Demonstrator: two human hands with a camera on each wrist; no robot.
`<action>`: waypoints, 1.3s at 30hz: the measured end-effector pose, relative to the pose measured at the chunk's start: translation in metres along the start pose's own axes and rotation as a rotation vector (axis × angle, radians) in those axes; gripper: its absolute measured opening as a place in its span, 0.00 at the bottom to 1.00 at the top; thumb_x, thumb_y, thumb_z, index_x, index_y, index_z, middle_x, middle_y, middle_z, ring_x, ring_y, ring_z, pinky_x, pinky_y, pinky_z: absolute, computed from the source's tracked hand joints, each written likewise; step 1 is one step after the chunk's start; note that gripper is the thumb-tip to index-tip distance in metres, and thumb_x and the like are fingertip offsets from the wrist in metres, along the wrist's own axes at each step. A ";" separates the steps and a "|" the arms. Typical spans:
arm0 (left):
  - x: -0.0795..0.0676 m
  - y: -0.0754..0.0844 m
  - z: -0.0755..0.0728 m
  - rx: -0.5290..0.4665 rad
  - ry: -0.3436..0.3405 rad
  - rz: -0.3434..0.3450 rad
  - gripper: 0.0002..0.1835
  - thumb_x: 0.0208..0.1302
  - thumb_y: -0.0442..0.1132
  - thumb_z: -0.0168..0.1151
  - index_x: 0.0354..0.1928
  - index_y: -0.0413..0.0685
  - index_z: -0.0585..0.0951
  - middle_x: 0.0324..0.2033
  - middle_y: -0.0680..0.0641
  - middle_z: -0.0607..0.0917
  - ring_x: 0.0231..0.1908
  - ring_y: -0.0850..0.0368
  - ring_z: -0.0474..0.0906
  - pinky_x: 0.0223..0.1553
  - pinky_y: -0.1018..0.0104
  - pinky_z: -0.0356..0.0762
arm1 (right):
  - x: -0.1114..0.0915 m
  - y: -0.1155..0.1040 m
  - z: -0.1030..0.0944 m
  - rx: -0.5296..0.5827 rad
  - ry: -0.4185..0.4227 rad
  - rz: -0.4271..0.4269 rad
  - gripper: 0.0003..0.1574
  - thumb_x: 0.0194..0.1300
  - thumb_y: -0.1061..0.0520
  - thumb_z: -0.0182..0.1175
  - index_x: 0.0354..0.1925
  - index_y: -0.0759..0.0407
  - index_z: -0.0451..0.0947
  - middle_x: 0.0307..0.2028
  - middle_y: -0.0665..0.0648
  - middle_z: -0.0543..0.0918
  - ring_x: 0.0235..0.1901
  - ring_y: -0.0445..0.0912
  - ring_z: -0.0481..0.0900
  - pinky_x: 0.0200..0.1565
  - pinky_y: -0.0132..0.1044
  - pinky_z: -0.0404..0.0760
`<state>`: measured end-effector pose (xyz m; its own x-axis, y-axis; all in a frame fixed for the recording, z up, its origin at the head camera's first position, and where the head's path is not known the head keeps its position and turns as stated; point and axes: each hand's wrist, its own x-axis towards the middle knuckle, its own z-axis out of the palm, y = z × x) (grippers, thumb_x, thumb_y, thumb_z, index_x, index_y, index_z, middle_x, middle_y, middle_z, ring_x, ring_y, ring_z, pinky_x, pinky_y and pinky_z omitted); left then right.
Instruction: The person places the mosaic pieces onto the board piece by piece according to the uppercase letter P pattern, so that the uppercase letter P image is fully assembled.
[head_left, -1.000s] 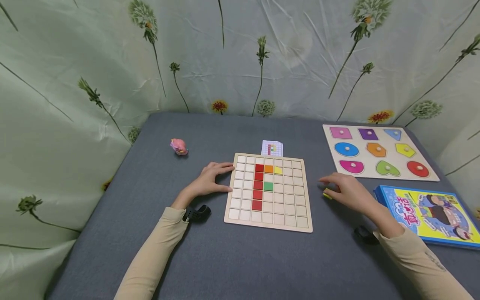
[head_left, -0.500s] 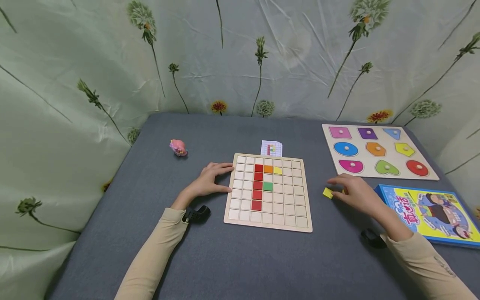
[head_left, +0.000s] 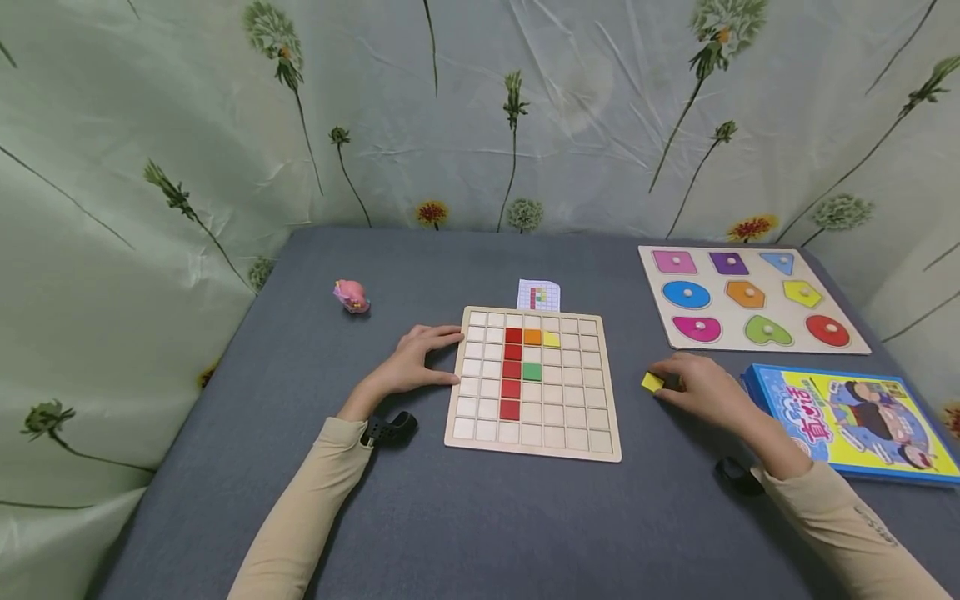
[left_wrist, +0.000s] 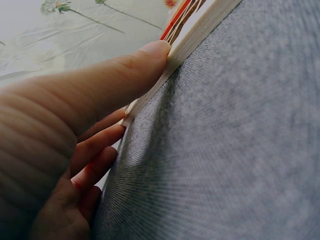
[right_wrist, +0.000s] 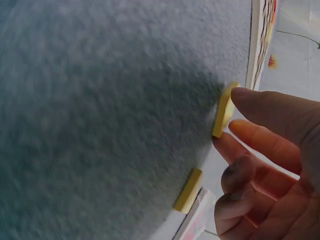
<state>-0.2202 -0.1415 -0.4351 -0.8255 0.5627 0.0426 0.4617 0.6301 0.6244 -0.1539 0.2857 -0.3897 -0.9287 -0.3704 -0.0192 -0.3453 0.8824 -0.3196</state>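
Observation:
A wooden grid board [head_left: 487, 432] lies mid-table, bearing a column of several red square tiles [head_left: 511, 389], an orange tile [head_left: 532, 337], a yellow one and a green tile [head_left: 532, 372]. My left hand [head_left: 408, 362] rests against its left edge, thumb and fingers spread and mostly straight. To the right of the board, my right hand [head_left: 705, 390] pinches a yellow square tile [head_left: 652, 382] by its edges, low over the cloth. In the right wrist view, another yellow tile [right_wrist: 188, 191] lies on the cloth beneath that hand; the head view hides it.
Behind the board lies a small pattern card [head_left: 538, 295]. A pink toy [head_left: 352, 296] sits at the back left. Farther right are a shape-puzzle board [head_left: 723, 317] and a blue-and-yellow box [head_left: 862, 421], close to my right forearm. A floral curtain hangs behind the table.
My right hand shifted right, uncovering a yellow tile, then came back left and closed its thumb and finger on that tile. The left hand keeps its place at the board.

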 end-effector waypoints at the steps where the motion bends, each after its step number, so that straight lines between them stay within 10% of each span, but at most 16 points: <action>1: 0.000 0.000 0.000 -0.001 0.001 0.000 0.39 0.52 0.46 0.70 0.66 0.46 0.69 0.67 0.43 0.67 0.58 0.45 0.63 0.58 0.44 0.54 | 0.001 -0.001 0.001 -0.007 -0.001 0.005 0.22 0.53 0.59 0.66 0.47 0.67 0.80 0.36 0.59 0.84 0.33 0.45 0.76 0.39 0.44 0.79; 39: -0.001 0.001 0.001 -0.002 0.014 0.002 0.38 0.51 0.46 0.71 0.65 0.46 0.70 0.67 0.43 0.68 0.59 0.45 0.62 0.58 0.44 0.54 | 0.018 -0.011 0.010 -0.021 0.062 -0.030 0.17 0.52 0.61 0.67 0.42 0.65 0.83 0.32 0.58 0.84 0.31 0.45 0.77 0.38 0.45 0.79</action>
<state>-0.2187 -0.1407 -0.4357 -0.8291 0.5564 0.0550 0.4628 0.6277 0.6259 -0.1651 0.2669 -0.3960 -0.9241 -0.3789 0.0490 -0.3755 0.8771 -0.2996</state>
